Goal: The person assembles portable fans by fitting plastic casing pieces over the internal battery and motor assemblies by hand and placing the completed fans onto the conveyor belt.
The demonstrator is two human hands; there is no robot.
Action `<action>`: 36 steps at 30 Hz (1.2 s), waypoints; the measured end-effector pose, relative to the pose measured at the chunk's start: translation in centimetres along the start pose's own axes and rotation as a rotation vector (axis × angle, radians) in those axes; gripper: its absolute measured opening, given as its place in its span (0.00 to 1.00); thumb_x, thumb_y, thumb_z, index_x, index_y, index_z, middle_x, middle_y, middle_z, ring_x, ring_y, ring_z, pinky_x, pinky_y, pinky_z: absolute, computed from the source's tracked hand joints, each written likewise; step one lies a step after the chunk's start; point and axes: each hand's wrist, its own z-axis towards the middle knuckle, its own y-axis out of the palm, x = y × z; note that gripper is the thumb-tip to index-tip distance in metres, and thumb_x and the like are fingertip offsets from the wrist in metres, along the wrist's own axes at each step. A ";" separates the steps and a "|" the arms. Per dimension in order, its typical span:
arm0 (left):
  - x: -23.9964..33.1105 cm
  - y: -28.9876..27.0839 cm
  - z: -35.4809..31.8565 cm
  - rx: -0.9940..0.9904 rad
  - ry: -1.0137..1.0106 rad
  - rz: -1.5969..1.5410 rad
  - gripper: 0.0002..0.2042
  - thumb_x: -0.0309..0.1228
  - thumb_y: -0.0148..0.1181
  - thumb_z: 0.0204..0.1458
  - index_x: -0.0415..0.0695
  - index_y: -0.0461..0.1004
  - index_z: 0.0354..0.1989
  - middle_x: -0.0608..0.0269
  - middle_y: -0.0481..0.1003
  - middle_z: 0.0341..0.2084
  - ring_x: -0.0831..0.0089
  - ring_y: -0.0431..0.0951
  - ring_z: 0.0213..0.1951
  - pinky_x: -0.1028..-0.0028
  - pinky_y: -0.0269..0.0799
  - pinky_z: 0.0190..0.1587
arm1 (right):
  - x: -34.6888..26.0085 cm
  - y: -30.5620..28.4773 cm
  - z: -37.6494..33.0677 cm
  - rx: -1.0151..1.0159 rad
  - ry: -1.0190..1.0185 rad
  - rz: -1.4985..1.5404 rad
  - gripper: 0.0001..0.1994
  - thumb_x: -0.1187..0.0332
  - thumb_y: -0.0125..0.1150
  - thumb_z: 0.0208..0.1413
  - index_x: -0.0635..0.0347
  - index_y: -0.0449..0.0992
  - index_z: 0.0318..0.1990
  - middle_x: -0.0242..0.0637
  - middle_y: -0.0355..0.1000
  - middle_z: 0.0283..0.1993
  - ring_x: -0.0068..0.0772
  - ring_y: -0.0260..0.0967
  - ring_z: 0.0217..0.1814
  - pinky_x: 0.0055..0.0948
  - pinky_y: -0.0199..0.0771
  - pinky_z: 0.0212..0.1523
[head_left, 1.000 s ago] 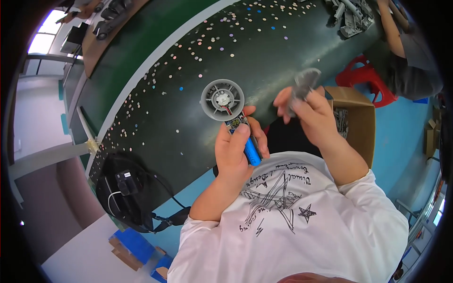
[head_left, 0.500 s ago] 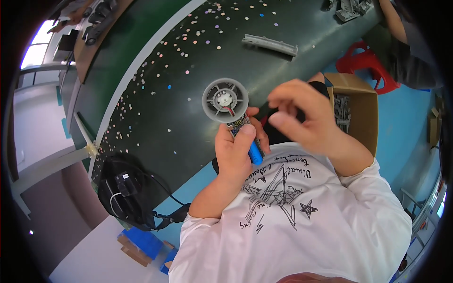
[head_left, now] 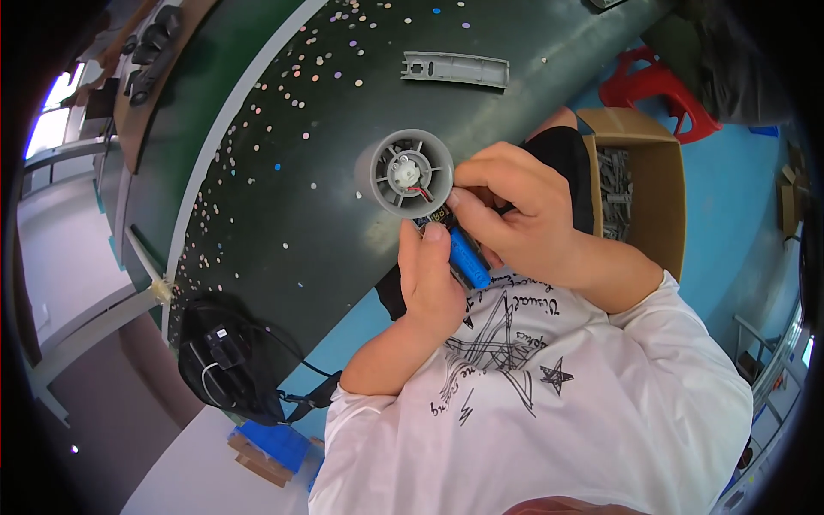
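My left hand [head_left: 431, 279] is closed around a small circuit board [head_left: 439, 216] with a blue cylindrical battery [head_left: 468, 257] on it. Its thumb presses on the board, just below a grey round fan housing [head_left: 378, 187]. Inside the housing, spokes run to a white motor [head_left: 406, 174], and thin red and dark wires come off it toward the board. My right hand [head_left: 519, 206] pinches the housing's right rim between thumb and fingers. Beyond the hands lies a long grey plastic handle shell [head_left: 463, 70], open side up.
Small pale and coloured round dots [head_left: 292, 94] are scattered over the dark green table [head_left: 326, 257]. At the left sits a black bag [head_left: 202, 343] with a strap and cable. To the right are a cardboard box [head_left: 661, 189] of grey parts and a red stool [head_left: 665, 94].
My right hand has come in from the right and taken hold of the housing's rim. The housing has tilted, showing more of its left outer wall. The whole view has shifted slightly.
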 end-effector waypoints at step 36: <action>-0.9 -0.8 -0.6 -0.086 -0.028 0.024 0.17 0.39 0.47 0.63 0.34 0.70 0.33 0.56 0.73 0.18 0.72 0.73 0.19 0.75 0.69 0.23 | 0.0 -1.8 -2.1 -0.139 0.010 0.149 0.08 0.83 0.60 0.49 0.66 0.76 0.38 0.41 0.71 0.40 0.25 0.67 0.32 0.23 0.67 0.32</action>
